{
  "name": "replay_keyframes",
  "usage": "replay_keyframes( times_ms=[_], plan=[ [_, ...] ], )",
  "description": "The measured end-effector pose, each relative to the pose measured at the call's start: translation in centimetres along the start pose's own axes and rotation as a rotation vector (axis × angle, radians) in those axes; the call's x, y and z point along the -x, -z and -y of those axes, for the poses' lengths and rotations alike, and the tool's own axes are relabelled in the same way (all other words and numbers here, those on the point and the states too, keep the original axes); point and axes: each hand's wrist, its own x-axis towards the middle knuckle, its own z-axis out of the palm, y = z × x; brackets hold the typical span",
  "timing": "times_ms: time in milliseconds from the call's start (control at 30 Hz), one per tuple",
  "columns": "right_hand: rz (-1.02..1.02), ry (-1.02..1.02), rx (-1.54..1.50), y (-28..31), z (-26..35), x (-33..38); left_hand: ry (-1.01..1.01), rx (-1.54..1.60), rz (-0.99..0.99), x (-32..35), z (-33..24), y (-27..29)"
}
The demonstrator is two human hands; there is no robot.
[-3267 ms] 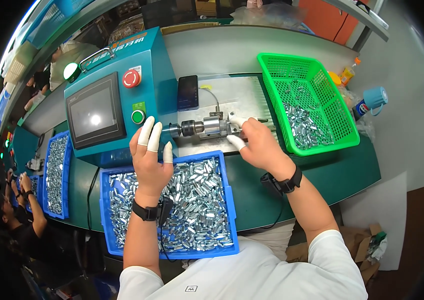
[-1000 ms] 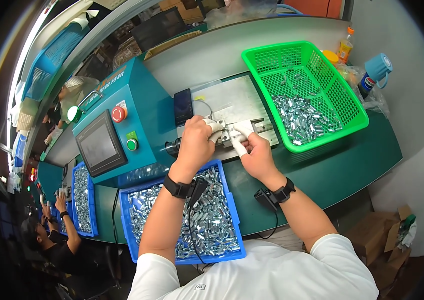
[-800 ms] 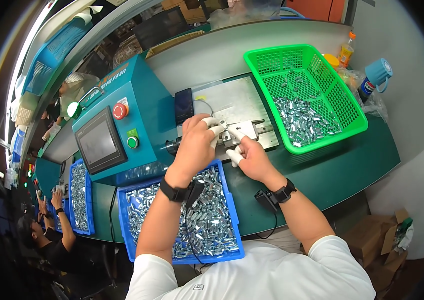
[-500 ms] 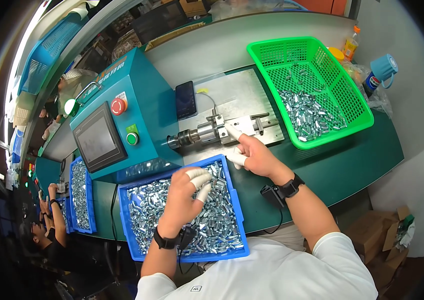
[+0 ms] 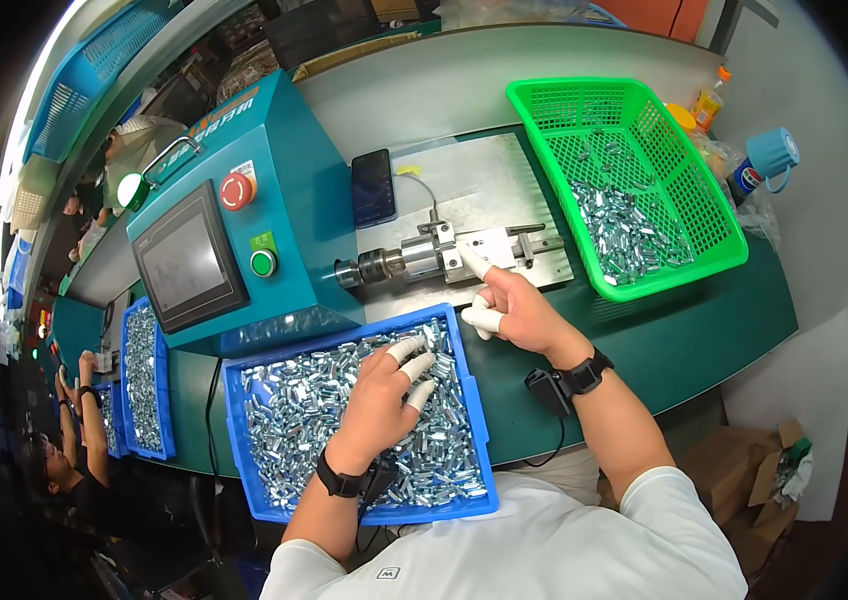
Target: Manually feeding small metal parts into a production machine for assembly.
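Observation:
My left hand (image 5: 381,402) hovers low over the blue tray (image 5: 236,425), which is heaped with small shiny metal parts (image 5: 294,425). White finger cots cover its fingertips; the fingers are apart and no held part shows. With its index finger stretched out, my right hand (image 5: 529,318) touches the metal clamping fixture (image 5: 484,247) beside the chuck (image 5: 379,266) of the teal machine (image 5: 294,200). Its thumb stands away from the index finger and the other fingers are curled; nothing shows in its grasp. Whether a part sits inside the fixture is hidden.
A green basket (image 5: 544,150) with similar parts stands at the right. A phone (image 5: 373,188) lies behind the chuck. The machine bears a screen (image 5: 189,262), a red stop button (image 5: 236,191) and a green button (image 5: 263,263). Another person (image 5: 94,450) works at far left.
My left hand has lowered toward the parts and its fingers have spread. My right index finger stays at the fixture. The whole view has shifted slightly.

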Motion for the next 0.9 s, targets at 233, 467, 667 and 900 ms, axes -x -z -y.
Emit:
replay_keyframes(
  times_ms=[233,467,667,900],
  plan=[
    [0.015,0.018,-0.023,-0.1,-0.4,-0.1,0.002,-0.029,0.019,0.1,0.2,-0.1],
    [-0.007,0.014,-0.016,-0.4,0.5,0.0,0.008,-0.022,0.022,0.3,0.3,-0.2],
    [-0.068,0.010,0.072,0.2,0.6,-0.1,-0.086,0.076,0.011,0.1,-0.2,-0.2],
    [-0.227,0.004,0.222,-0.3,1.8,-0.4,-0.082,0.059,0.065,0.4,0.5,-1.0]
  ],
)
